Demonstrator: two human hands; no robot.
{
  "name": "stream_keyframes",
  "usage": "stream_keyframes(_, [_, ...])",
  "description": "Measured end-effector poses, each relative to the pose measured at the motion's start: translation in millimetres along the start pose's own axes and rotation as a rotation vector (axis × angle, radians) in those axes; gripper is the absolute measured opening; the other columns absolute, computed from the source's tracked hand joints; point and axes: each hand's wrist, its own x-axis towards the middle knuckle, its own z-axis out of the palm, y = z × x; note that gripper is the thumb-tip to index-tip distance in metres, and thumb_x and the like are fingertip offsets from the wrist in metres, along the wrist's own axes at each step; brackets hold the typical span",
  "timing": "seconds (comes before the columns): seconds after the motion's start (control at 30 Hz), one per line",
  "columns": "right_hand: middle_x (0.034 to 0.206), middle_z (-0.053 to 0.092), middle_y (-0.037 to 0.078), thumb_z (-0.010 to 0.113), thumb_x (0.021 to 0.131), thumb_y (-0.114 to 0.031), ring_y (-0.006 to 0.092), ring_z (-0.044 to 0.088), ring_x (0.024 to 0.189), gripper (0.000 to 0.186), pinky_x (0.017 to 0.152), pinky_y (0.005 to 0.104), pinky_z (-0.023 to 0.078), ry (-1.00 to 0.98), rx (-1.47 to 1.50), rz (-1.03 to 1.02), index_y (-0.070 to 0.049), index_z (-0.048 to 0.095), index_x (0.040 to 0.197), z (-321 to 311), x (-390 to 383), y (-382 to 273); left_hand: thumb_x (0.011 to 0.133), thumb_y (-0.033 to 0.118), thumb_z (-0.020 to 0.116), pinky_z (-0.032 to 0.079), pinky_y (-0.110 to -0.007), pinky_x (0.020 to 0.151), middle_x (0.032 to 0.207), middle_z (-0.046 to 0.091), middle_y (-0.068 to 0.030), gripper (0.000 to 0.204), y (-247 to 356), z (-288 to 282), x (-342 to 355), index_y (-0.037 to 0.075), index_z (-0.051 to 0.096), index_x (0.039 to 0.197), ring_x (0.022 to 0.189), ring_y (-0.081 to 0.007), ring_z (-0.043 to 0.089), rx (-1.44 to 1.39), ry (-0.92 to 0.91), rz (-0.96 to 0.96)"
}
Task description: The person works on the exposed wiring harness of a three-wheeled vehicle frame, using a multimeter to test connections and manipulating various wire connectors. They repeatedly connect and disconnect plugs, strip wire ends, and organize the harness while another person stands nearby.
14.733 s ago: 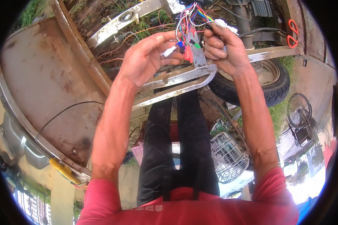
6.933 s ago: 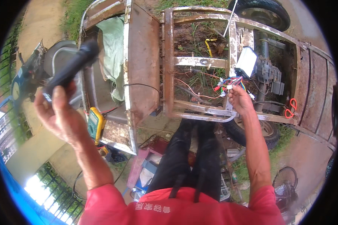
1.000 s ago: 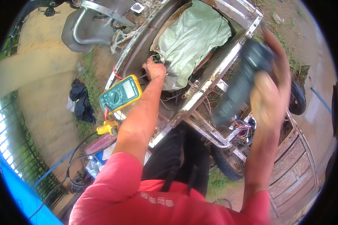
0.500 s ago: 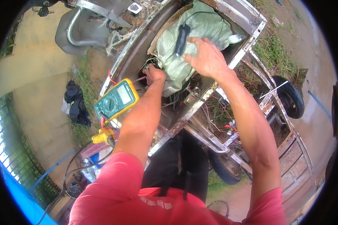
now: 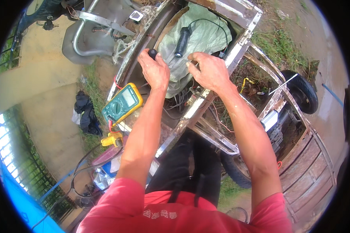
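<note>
My left hand [image 5: 155, 72] is closed around a black handlebar grip [image 5: 153, 53], whose rounded end sticks out past the fingers; the rest is hidden in the palm. Another black handlebar grip with a cable [image 5: 182, 42] lies on a pale green woven sack [image 5: 198, 29] between my hands. Over the sack's near right edge hovers my right hand [image 5: 210, 72], thumb and fingers apart, holding nothing visible. The sack sits inside a rusty white metal frame [image 5: 192, 116]. A yellow and teal multimeter [image 5: 122, 103] leans at the frame's left edge, beside my left forearm.
Loose wires [image 5: 177, 103] run inside the frame below the sack. A yellow clamp-like tool [image 5: 112, 139] lies under the multimeter. Wheels [image 5: 297, 93] and a slatted metal bed [image 5: 309, 171] stand at right. A grey panel with a bent tube [image 5: 79, 39] is at upper left.
My left hand has risen from the wires in the frame and now holds a black grip. My right hand has moved slightly down, away from the grip on the sack.
</note>
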Motion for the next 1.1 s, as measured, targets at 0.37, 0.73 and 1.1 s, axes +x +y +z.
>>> stream_keyframes(0.37, [0.114, 0.07, 0.018, 0.042, 0.106, -0.057, 0.0259, 0.069, 0.091, 0.066, 0.076, 0.0367, 0.057, -0.086, 1.854, 0.355, -0.001, 0.055, 0.138, -48.7, -56.9, -24.2, 0.076, -0.008, 0.081, 0.049, -0.048, 0.102, 0.139, 0.056, -0.0252, 0.064, 119.7, -125.3, -125.7, 0.001, 0.051, 0.132, 0.124, -0.0426, 0.058, -0.465, -0.245, 0.636])
stream_keyframes(0.73, [0.098, 0.062, 0.012, 0.058, 0.098, -0.042, 0.0185, 0.058, 0.064, 0.062, 0.055, 0.0301, 0.047, 0.042, 1.845, 0.228, -0.004, 0.05, 0.146, -66.7, -194.2, -8.1, 0.088, 0.025, 0.081, 0.049, -0.043, 0.107, 0.137, 0.061, -0.0151, 0.052, 93.6, -158.6, -201.5, 0.003, 0.059, 0.13, 0.126, -0.0311, 0.061, -0.82, -0.926, -0.059])
stream_keyframes(1.1, [0.076, 0.067, 0.022, 0.081, 0.079, -0.037, 0.0311, 0.067, 0.061, 0.052, 0.052, 0.0386, 0.054, -0.246, 1.742, 0.043, 0.011, 0.067, 0.095, -91.5, -309.2, -29.4, 0.111, 0.035, 0.043, 0.052, -0.034, 0.066, 0.082, 0.059, -0.0047, 0.037, 42.6, -74.4, -87.1, 0.003, 0.06, 0.105, 0.078, -0.0227, 0.063, -1.544, -0.548, -1.239])
